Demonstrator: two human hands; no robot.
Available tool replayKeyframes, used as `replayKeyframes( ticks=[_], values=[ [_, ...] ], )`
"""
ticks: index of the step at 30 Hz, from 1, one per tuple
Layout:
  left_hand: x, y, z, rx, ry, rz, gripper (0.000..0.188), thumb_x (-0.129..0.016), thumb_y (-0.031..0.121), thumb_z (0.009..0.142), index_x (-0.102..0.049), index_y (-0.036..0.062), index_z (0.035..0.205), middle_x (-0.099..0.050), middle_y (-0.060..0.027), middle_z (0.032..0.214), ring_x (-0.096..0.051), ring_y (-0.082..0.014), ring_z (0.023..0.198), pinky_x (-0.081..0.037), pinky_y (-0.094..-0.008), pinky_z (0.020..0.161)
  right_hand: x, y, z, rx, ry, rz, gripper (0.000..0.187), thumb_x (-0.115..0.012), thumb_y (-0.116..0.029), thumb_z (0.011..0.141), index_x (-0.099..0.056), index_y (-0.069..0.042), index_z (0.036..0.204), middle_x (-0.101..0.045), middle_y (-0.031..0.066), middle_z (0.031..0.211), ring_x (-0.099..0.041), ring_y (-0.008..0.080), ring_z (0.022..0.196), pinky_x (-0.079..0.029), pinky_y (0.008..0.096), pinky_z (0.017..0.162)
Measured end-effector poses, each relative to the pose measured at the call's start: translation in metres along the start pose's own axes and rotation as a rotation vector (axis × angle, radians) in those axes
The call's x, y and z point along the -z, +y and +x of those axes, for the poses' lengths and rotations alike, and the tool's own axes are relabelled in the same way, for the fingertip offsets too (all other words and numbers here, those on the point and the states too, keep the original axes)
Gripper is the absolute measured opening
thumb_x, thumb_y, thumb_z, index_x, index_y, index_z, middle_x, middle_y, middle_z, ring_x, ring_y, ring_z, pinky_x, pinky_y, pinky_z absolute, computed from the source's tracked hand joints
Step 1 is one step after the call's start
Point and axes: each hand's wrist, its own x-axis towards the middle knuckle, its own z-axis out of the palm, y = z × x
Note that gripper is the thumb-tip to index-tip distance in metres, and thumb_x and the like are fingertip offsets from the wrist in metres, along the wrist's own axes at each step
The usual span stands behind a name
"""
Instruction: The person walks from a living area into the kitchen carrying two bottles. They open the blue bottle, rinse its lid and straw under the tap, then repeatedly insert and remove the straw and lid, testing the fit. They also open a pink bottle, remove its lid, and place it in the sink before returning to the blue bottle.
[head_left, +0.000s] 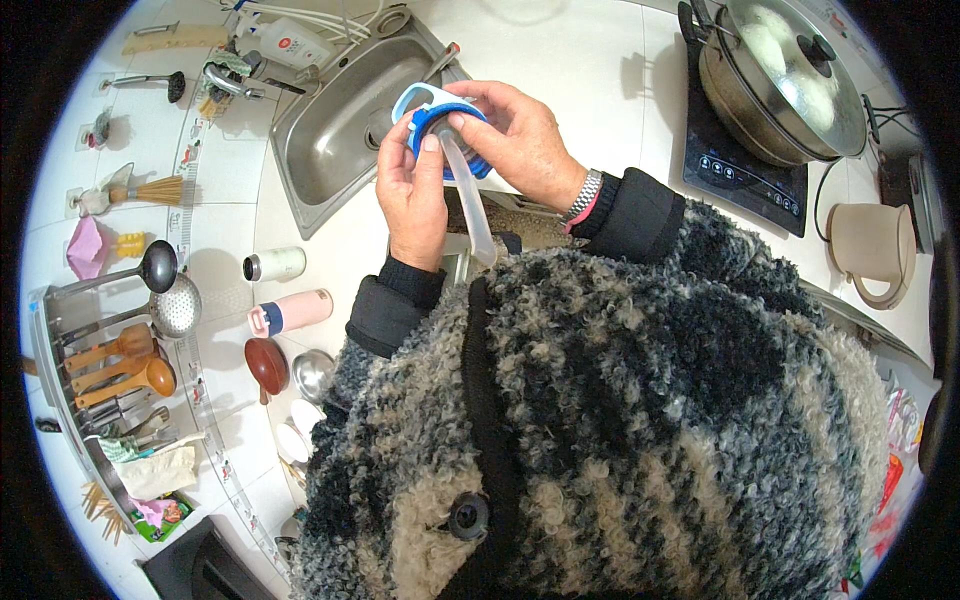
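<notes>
A blue bottle lid (pixel 424 118) with a pale blue carrying loop is held in front of me, close to the sink's right end. A long translucent straw (pixel 467 195) hangs from its underside toward my jacket. My left hand (pixel 412 205) grips the lid's left rim, thumb and fingers closed on it. On the opposite side, my right hand (pixel 528 145) pinches the rim, with its thumb at the base of the straw. A metal watch and a pink band circle the right wrist.
The steel sink (pixel 330 165) lies at upper left with its tap (pixel 232 82). A white bottle (pixel 275 263) and a pink bottle (pixel 292 312) lie to the left. At upper right, a lidded steamer pot (pixel 770 120) stands on an induction cooker (pixel 740 180), near a beige jug (pixel 872 245). Ladles and spoons hang at left.
</notes>
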Motion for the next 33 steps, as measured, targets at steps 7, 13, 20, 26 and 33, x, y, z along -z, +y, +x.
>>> replayKeyframes(
  ticks=[7, 13, 20, 26, 33],
  values=[
    [0.0006, 0.0066, -0.0038, 0.072, -0.163, 0.14, 0.063, -0.063, 0.0, 0.092, -0.035, 0.0103, 0.148, -0.053, -0.0104, 0.133, -0.06, -0.0138, 0.108, -0.056, -0.0237, 0.078, 0.0045, 0.0043, 0.0001, 0.002, 0.05, -0.1, 0.037, -0.071, -0.019, 0.089, -0.064, -0.002, 0.121, -0.071, 0.0096, 0.09, -0.065, 0.0125, 0.078, -0.056, 0.0276, 0.069],
    [0.0014, 0.0059, -0.0043, 0.161, -0.123, 0.044, 0.062, -0.063, 0.003, 0.094, -0.034, 0.0103, 0.148, -0.056, -0.01, 0.129, -0.061, -0.014, 0.107, -0.057, -0.0252, 0.078, 0.0049, 0.0026, -0.0017, -0.001, 0.051, -0.175, 0.038, -0.072, -0.02, 0.088, -0.065, -0.003, 0.121, -0.071, 0.0105, 0.091, -0.065, 0.0143, 0.079, -0.055, 0.0293, 0.07],
    [0.002, 0.0045, -0.0008, 0.251, -0.159, -0.042, 0.057, -0.058, 0.007, 0.098, -0.032, 0.0106, 0.149, -0.055, -0.0103, 0.13, -0.062, -0.0177, 0.109, -0.057, -0.0295, 0.081, 0.0052, -0.0019, -0.0026, 0.042, 0.055, -0.22, 0.039, -0.072, -0.019, 0.087, -0.064, -0.002, 0.121, -0.072, 0.0129, 0.096, -0.068, 0.0167, 0.082, -0.056, 0.03, 0.072],
    [-0.0007, 0.0039, -0.0031, 0.277, -0.136, -0.16, 0.061, -0.056, 0.001, 0.096, -0.03, 0.0104, 0.15, -0.05, -0.0104, 0.135, -0.056, -0.019, 0.119, -0.053, -0.034, 0.095, 0.0027, -0.0046, -0.0038, -0.009, 0.038, -0.168, 0.039, -0.072, -0.017, 0.087, -0.064, -0.001, 0.121, -0.072, 0.0135, 0.097, -0.07, 0.0178, 0.087, -0.057, 0.0307, 0.075],
    [-0.005, 0.0026, -0.0043, 0.188, -0.168, -0.046, 0.066, -0.057, -0.004, 0.092, -0.029, 0.01, 0.151, -0.05, -0.0112, 0.134, -0.054, -0.0191, 0.12, -0.05, -0.0348, 0.098, 0.0067, -0.0043, -0.003, 0.005, 0.031, -0.227, 0.039, -0.071, -0.017, 0.088, -0.063, -0.001, 0.123, -0.072, 0.0132, 0.096, -0.069, 0.0161, 0.086, -0.057, 0.0292, 0.073]
  ],
)
